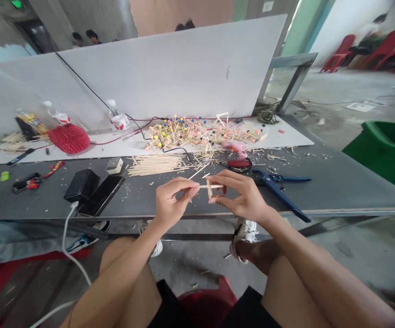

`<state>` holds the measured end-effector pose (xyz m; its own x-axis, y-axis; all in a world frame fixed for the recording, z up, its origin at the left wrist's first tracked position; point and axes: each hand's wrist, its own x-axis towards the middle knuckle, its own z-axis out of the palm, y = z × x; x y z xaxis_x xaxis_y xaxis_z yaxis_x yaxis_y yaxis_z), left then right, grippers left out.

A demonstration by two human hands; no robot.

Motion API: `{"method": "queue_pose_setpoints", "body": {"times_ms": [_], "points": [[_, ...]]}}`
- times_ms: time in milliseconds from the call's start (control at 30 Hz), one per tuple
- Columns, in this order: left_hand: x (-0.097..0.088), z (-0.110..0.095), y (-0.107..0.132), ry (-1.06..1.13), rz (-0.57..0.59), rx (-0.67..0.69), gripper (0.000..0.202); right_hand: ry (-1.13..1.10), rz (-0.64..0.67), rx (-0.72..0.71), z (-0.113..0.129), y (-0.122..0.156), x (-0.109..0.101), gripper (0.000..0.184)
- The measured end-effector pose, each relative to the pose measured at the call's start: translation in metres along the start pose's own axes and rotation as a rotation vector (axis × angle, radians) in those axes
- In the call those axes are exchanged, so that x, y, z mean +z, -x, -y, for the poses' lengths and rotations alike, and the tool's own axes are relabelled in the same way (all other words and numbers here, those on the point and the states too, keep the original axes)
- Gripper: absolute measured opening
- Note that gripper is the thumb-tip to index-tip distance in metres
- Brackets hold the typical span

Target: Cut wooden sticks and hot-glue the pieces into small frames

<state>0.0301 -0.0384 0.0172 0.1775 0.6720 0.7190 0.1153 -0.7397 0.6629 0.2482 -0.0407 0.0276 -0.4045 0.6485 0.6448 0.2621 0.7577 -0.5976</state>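
Note:
Between my two hands, above the table's front edge, is a small wooden stick piece (209, 188) with one stick crossing another. My left hand (174, 200) pinches the left end of the crossing stick between thumb and fingers. On the other side, my right hand (240, 193) grips the upright crosspiece at its top and bottom. A row of loose wooden sticks (156, 165) lies just beyond my left hand. Past my right hand are a pink glue gun (235, 148), a red-handled tool (237, 163) and blue cutters (279, 191).
Behind the sticks sits a heap of stick pieces with coloured balls (184, 132). To the left are a phone (102, 196), a black power adapter (81, 185), a white box (114, 166) and a red fan-shaped thing (69, 138). A green bin (375, 150) stands at the right.

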Motion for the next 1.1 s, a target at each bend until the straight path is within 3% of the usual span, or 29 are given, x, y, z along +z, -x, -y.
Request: {"method": "queue_pose_setpoints", "body": {"times_ms": [567, 800, 1100], "points": [[-0.0001, 0.0004, 0.0012, -0.003, -0.03, -0.052, 0.018, 0.019, -0.001, 0.029, 0.0005, -0.0005, -0.0009, 0.046], [-0.0002, -0.0005, -0.0011, -0.044, 0.045, -0.061, 0.028, -0.025, -0.011, 0.072, -0.0002, -0.0023, -0.0004, 0.048], [0.0013, 0.0033, 0.002, 0.009, 0.01, -0.044, 0.013, -0.044, 0.033, 0.07, -0.0007, -0.003, -0.0004, 0.047]]}}
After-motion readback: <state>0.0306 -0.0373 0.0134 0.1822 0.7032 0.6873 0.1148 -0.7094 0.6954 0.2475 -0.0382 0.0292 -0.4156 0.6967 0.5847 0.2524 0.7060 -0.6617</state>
